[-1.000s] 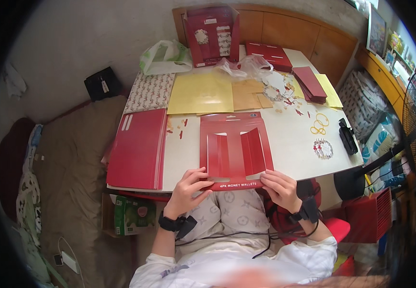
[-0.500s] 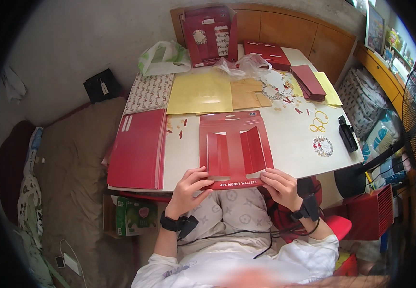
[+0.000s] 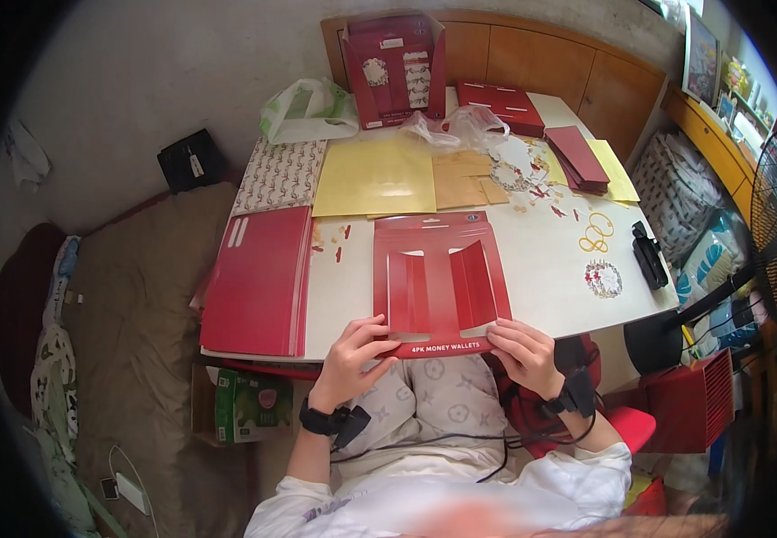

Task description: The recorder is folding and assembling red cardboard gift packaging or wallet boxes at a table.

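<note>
A red cardboard wallet pack (image 3: 439,269) with two tall cut-out windows and a hanging slot lies on the near edge of the white table. Red flaps stand folded inside its windows. At its lower left corner, the fingers of my left hand (image 3: 353,359) grip the edge. My right hand (image 3: 525,355) pinches the lower right corner, thumb underneath. To the left rests a stack of large red card sheets (image 3: 256,282). Small red and gold paper scraps (image 3: 338,255) are scattered between that stack and the pack.
Yellow sheets (image 3: 375,175), patterned sheets (image 3: 278,177) and brown card pieces (image 3: 462,175) cover the table's far half. A wreath cut-out (image 3: 603,279), yellow bands (image 3: 595,233) and a black tool (image 3: 648,255) lie right. Beyond stand a display box (image 3: 396,67) and plastic bags (image 3: 308,109).
Both hands keep their grip on the pack's lower corners. The whole view has shifted very slightly; nothing has been taken up or let go.
</note>
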Demonstrator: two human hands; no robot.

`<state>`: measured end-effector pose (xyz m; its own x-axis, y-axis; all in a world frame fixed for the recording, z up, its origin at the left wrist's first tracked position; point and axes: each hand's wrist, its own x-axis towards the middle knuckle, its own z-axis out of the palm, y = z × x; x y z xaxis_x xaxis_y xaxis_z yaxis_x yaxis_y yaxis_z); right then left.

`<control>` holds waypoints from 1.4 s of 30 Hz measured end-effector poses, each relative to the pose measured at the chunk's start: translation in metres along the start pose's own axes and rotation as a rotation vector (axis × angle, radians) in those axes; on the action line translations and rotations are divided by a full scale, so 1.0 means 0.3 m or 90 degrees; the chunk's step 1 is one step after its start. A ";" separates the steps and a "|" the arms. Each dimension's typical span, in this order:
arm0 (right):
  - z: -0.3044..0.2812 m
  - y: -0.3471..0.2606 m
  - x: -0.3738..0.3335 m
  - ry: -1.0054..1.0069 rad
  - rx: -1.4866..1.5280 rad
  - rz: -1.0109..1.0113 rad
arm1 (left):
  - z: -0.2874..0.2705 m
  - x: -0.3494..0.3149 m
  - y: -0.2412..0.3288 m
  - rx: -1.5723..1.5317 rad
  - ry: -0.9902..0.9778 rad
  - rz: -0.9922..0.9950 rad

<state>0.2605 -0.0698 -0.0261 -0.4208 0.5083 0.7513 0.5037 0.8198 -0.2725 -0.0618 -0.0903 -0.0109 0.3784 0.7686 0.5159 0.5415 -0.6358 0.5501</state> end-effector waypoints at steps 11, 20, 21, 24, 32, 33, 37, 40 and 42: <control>0.001 0.001 -0.001 -0.001 0.000 0.003 | -0.004 0.009 0.011 0.019 0.006 0.011; 0.000 0.001 -0.005 -0.002 -0.002 0.005 | -0.001 0.004 0.008 0.002 0.001 -0.006; 0.000 0.001 -0.005 -0.003 -0.004 0.006 | -0.002 0.005 0.009 0.002 0.001 -0.005; 0.005 0.003 -0.008 -0.005 -0.005 0.006 | -0.001 0.002 0.005 0.007 0.003 -0.002; 0.003 0.003 -0.011 -0.002 -0.002 0.002 | 0.000 0.001 0.004 0.006 -0.003 -0.002; 0.003 0.005 -0.014 -0.003 -0.005 0.002 | 0.001 0.005 0.005 0.004 -0.003 -0.002; 0.001 0.000 -0.005 -0.004 0.003 0.004 | -0.005 0.012 0.011 0.018 0.004 0.012; 0.001 0.003 -0.006 -0.005 0.007 0.007 | -0.001 0.009 0.005 0.010 0.002 0.008; -0.001 0.002 -0.006 -0.018 0.005 0.022 | 0.002 0.008 0.003 0.003 0.002 0.002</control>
<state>0.2617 -0.0704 -0.0274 -0.4243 0.5440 0.7239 0.5130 0.8032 -0.3029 -0.0600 -0.0890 -0.0097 0.3775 0.7659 0.5205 0.5433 -0.6384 0.5453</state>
